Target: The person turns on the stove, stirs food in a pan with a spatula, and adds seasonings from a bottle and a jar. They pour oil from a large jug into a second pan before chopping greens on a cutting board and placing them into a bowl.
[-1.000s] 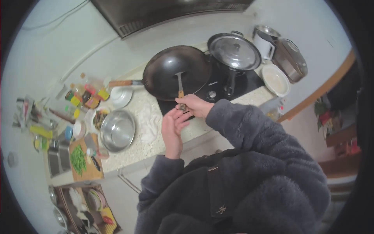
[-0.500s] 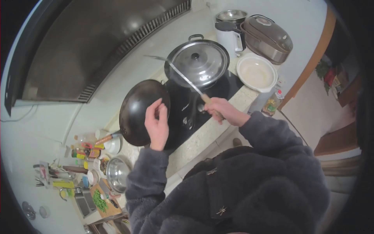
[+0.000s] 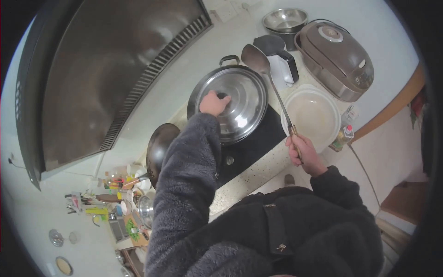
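My left hand is closed on the dark knob of the shiny metal lid, which covers a black two-handled pan on the stove. In my right hand is the wooden handle of a long metal spatula. Its broad blade points up and away, over the counter beside the lid. The white bowl lies just right of the spatula's shaft. My left sleeve partly hides the dark wok.
A rice cooker, a white jug and a metal bowl stand at the back right. A red-capped bottle is near the white bowl. The range hood hangs at upper left. Chopped greens lie at lower left.
My left hand has moved from over the wok to the lid knob and taken hold of it. The spatula in my right hand has swung rightward, its blade now upward. The view has shifted right.
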A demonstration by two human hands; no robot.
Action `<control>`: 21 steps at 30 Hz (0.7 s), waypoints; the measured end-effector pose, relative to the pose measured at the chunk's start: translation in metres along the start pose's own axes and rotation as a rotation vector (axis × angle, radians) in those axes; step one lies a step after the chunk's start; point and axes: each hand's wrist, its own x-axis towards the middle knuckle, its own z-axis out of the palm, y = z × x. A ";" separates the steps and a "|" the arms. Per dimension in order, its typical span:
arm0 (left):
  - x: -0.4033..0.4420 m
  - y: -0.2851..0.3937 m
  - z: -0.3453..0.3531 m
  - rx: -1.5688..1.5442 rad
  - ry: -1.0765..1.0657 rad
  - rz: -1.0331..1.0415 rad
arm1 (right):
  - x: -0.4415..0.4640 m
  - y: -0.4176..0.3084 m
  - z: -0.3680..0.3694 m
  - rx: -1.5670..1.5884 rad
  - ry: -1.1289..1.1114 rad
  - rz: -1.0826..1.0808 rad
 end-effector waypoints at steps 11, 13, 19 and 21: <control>-0.011 -0.053 -0.057 -0.791 0.110 -0.225 | 0.012 -0.017 -0.045 0.035 0.034 -0.031; -0.030 -0.074 -0.065 -1.026 0.135 -0.140 | 0.012 -0.020 -0.048 0.018 0.037 -0.018; -0.082 -0.113 -0.054 -1.620 0.335 0.007 | 0.012 -0.038 -0.047 -0.158 0.012 0.036; -0.088 -0.122 -0.048 -1.751 0.365 -0.028 | 0.011 -0.049 -0.040 -0.241 -0.001 0.042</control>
